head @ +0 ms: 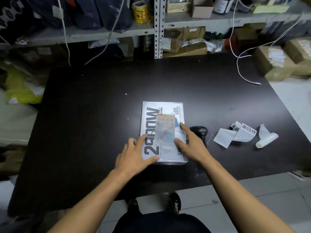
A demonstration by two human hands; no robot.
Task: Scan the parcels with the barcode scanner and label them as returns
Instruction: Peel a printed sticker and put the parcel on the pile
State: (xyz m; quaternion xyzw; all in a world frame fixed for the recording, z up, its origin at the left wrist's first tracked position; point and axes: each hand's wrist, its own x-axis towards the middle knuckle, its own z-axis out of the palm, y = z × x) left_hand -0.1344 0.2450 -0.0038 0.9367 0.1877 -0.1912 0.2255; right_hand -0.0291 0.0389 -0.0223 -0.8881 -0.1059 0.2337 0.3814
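Two hands rest on one white parcel (162,132) lying flat near the front middle of the dark tabletop (101,98): the left hand (134,156) lies over its near left corner with straight, spread fingers (142,138) pressing on the top, and the right hand (191,143) lies along its right edge, fingers likewise apart and flat, neither curled round anything. Just beside the right hand, partly hidden by it, lies the black barcode scanner (199,131), untouched, so I judge the scan is not yet done. Risks from here: the shipping label (165,130) sits under glossy, wrinkled wrap, and glare or creases over the barcode could make the scanner misread or fail; reaching for the scanner could nudge the parcel askew; the strip of return labels (242,133) is curled and loose to the right, and a peeled sticker might fold on itself or land over the barcode. A small white bottle-like thing (266,139) lies beyond the strip and could be knocked and roll. Readable writing: large black letters on the parcel, seen sideways, something like "2QDOW", though I cannot be sure; small Chinese lines at its far corner are too small to read. The label strip shows "退回件". A yellow sticker roll (140,12) on the shelf has red print, illegible.
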